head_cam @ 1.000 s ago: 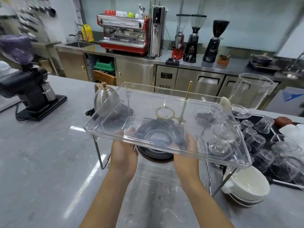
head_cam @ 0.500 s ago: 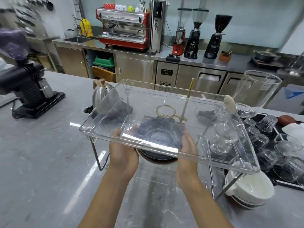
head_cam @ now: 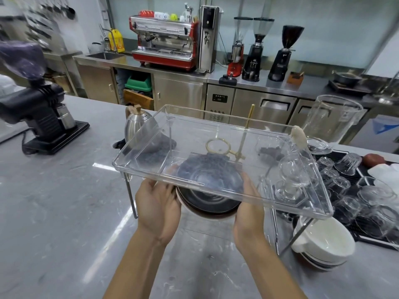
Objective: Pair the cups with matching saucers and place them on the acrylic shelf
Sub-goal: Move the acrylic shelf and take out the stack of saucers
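Observation:
A clear acrylic shelf (head_cam: 306,209) on thin metal legs stands on the grey counter in front of me. Under its front edge, my left hand (head_cam: 158,203) and my right hand (head_cam: 248,203) hold a stack of dark saucers (head_cam: 207,201), one hand on each side; the lowest plate has a pale rim. The stack's far half shows through the clear tray. At the right, beside a shelf leg, a white cup (head_cam: 323,244) sits on stacked saucers (head_cam: 319,263).
A steel kettle (head_cam: 136,124) and a brass dripper stand (head_cam: 244,137) sit behind the shelf. A black mat with several upturned glasses (head_cam: 367,197) lies at the right, with a tall glass jug (head_cam: 333,117) behind. A black grinder (head_cam: 38,117) stands at the left.
Both hands and the saucer stack have come slightly lower and nearer to me under the shelf's front edge; the view has shifted a little. Nothing was let go.

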The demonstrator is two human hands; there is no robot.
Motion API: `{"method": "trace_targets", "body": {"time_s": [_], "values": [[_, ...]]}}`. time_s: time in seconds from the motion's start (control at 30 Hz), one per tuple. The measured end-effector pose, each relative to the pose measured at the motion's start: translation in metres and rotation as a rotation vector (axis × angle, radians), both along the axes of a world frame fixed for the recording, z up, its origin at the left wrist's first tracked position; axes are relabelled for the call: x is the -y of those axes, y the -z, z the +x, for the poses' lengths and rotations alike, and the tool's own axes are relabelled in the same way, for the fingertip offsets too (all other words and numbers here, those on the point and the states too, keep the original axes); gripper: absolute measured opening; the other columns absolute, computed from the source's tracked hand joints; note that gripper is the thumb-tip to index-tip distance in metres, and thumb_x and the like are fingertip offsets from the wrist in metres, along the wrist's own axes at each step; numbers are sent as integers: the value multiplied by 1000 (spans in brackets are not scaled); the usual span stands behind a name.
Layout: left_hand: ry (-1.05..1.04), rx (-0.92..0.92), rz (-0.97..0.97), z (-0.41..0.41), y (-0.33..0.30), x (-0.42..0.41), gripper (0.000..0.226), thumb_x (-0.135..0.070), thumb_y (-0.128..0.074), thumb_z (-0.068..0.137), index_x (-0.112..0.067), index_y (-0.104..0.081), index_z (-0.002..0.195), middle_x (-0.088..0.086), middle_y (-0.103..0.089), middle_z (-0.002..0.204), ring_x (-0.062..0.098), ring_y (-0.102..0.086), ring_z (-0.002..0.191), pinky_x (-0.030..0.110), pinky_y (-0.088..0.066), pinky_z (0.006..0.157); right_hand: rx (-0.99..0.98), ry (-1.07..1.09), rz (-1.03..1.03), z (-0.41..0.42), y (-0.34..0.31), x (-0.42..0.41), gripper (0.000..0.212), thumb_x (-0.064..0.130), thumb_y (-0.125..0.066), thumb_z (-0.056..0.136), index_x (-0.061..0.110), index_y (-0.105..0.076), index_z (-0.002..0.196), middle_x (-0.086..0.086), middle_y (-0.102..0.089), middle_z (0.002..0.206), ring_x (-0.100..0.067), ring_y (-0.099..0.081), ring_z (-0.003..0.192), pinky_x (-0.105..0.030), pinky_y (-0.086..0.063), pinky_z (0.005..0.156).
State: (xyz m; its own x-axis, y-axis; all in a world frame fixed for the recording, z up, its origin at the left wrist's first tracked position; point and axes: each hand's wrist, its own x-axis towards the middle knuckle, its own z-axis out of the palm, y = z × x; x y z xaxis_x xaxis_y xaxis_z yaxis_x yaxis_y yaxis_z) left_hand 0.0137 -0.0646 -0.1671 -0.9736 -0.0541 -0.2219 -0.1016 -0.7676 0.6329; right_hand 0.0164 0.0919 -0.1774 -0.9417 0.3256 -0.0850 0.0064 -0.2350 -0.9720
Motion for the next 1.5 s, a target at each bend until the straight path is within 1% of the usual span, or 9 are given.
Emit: {"method": "trace_targets", "body": {"time_s": [0.1,0.27,0.4,0.53,0.8,1.0,1.1,1.33,1.5], "values": [[2,17,13,9,-4,0,57,-31,-25,101,2,-58,134,19,-65,134,28,-61,119,36,-43,105,-18,-9,40,10,-4,1,42,42,-35,105,33,-48,144,15,-47,149,-4,-39,139,-39,-26,119],[26,28,22,24,-4,3,56,-32,-25,100,-2,-59,134,16,-65,135,28,-56,127,38,-35,114,-40,-8,67,31,-13,0,42,42,-34,104,35,-46,144,23,-43,148,5,-36,136,-21,-25,106],[32,30,48,42,-5,8,57,-34,-24,102,0,-58,135,17,-64,135,31,-53,133,42,-32,118,-93,-14,58,49,-14,5,40,39,-37,104,33,-50,142,29,-51,139,13,-41,130,-21,-28,110],[6,57,37,58,-5,11,56,-35,-25,104,0,-59,131,18,-67,131,33,-54,132,44,-34,117,-55,-29,68,64,-13,6,44,33,-34,106,26,-40,149,23,-43,149,9,-36,135,-23,-25,116],[28,49,-10,101,0,21,57,-38,-25,103,-3,-57,135,14,-68,130,27,-60,121,39,-42,105,-48,-27,39,102,-10,16,41,24,-38,106,26,-45,146,23,-48,143,7,-40,133,-17,-29,105],[40,53,-35,133,4,27,58,-39,-22,103,-5,-61,130,13,-69,129,27,-59,125,41,-39,109,-29,-35,51,131,-2,22,42,20,-42,104,27,-45,146,26,-49,140,10,-42,129,-20,-32,110],[69,59,-57,148,8,29,60,-43,-21,103,-7,-57,135,11,-68,132,26,-57,129,43,-36,112,-7,-44,53,146,3,21,43,16,-43,103,28,-45,145,28,-49,139,15,-42,126,-13,-33,102],[140,112,-45,176,23,23,63,-48,-24,102,-7,-58,136,11,-67,134,27,-57,131,45,-35,112,68,-24,39,179,19,11,45,12,-44,103,31,-46,144,27,-50,140,8,-42,132,-27,-31,114],[181,163,-50,185,32,16,65,-47,-26,100,-7,-72,122,13,-69,130,27,-66,120,45,-38,106,134,44,58,201,30,4,45,10,-46,102,42,-53,132,25,-58,135,1,-51,128,-35,-35,115]]}}
